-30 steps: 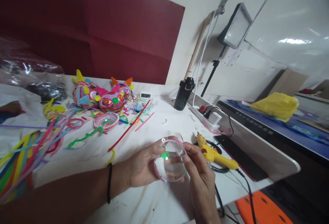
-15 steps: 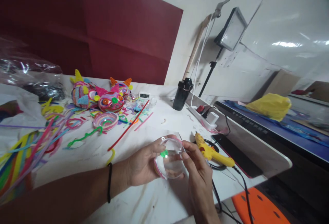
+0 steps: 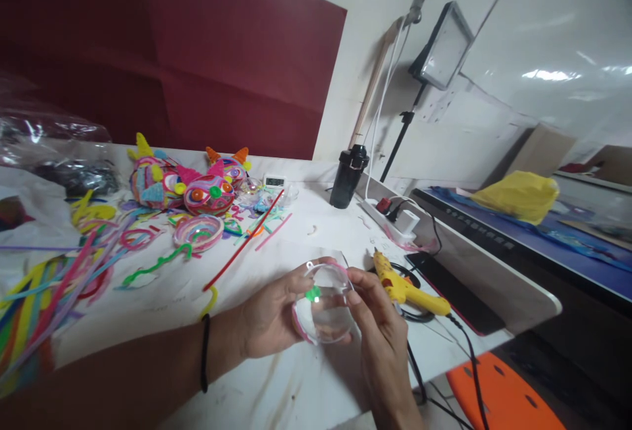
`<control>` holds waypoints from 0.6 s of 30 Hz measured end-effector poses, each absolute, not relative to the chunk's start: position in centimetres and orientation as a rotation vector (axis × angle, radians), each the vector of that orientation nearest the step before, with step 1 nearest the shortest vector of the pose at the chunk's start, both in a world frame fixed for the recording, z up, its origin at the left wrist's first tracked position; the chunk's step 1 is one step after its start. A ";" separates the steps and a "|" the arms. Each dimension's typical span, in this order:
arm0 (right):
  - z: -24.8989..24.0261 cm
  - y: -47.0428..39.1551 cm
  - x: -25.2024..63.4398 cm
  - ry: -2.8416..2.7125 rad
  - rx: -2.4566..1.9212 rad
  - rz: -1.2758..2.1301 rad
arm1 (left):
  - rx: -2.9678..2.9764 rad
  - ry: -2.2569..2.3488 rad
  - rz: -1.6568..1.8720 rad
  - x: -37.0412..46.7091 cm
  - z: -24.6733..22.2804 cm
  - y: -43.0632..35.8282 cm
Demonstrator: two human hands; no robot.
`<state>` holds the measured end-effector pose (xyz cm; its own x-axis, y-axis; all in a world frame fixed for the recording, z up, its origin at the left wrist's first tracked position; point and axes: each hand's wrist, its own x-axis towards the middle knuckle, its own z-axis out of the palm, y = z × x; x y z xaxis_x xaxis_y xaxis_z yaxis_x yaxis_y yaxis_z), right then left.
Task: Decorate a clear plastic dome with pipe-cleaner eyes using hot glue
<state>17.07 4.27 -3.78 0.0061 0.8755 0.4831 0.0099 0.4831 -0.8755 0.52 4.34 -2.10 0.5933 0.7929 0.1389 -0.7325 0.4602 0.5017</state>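
A clear plastic half shell [image 3: 332, 315] with a small hanging loop shows a green patch and white and pink material at its left side. My left hand [image 3: 271, 315] is closed around its left and far side, some fingers visible through the plastic. The fingertips of my right hand [image 3: 378, 315] pinch the shell's right rim. Just right of my right hand lies a yellow glue gun [image 3: 412, 295] on the white table [image 3: 241, 377].
Colourful balls with ears [image 3: 210, 194], a pink ring-patterned bowl [image 3: 198, 232] and many fuzzy stems [image 3: 54, 292] lie at left. A black bottle [image 3: 348, 178], power strip [image 3: 395, 222] and dark phone-like slab [image 3: 457, 292] are at right.
The view has shifted slightly, so the table items appear a little further left and up. Both hands keep their hold on the clear shell, which looks turned a little.
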 end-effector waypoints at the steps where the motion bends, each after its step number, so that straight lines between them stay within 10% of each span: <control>1: -3.7 4.3 17.1 -1.411 -0.838 0.818 | 0.559 0.123 0.940 0.5 -2.1 4.3; 18: -3.5 4.3 17.0 -1.483 -0.809 0.745 | 0.582 0.143 0.931 0.5 -1.6 4.1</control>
<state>17.02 4.30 -3.50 -0.0282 0.8362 0.5477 0.0596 0.5484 -0.8341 0.46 4.12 -1.56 0.5997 0.7897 0.1292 -0.7149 0.4562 0.5299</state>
